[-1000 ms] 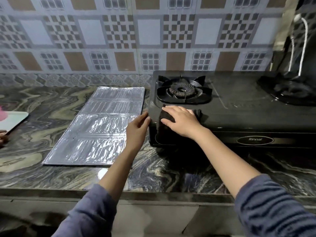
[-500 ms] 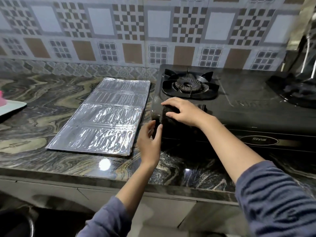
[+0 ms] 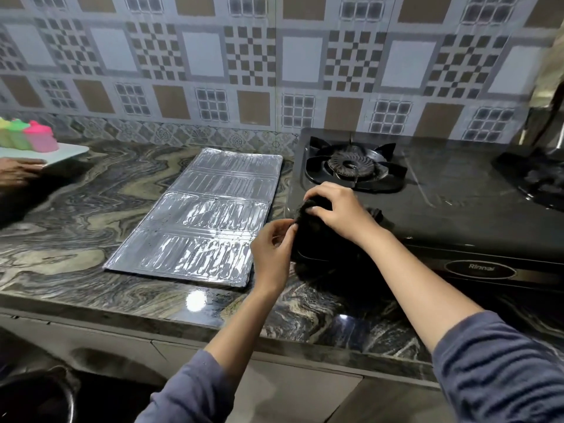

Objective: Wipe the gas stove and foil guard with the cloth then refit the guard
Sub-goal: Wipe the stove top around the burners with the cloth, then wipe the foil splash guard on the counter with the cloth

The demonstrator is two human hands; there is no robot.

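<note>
Leftward of the left hand (image 3: pixel 270 254) the foil guard (image 3: pixel 195 221) is laid flat; on the stove (image 3: pixel 457 203) the cloth (image 3: pixel 308 228) is gripped by the right hand (image 3: pixel 338 212), pinched by the left.

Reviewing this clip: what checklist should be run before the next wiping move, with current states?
1. right hand grips dark cloth on black gas stove, front-left corner: ok.
2. left hand pinches cloth edge: ok.
3. burner unlit: ok, no flame visible.
4. silver foil guard flat on marble counter, unobstructed: ok.
5. guard refitted: not ok.
6. stove top clean: cannot tell.
</note>
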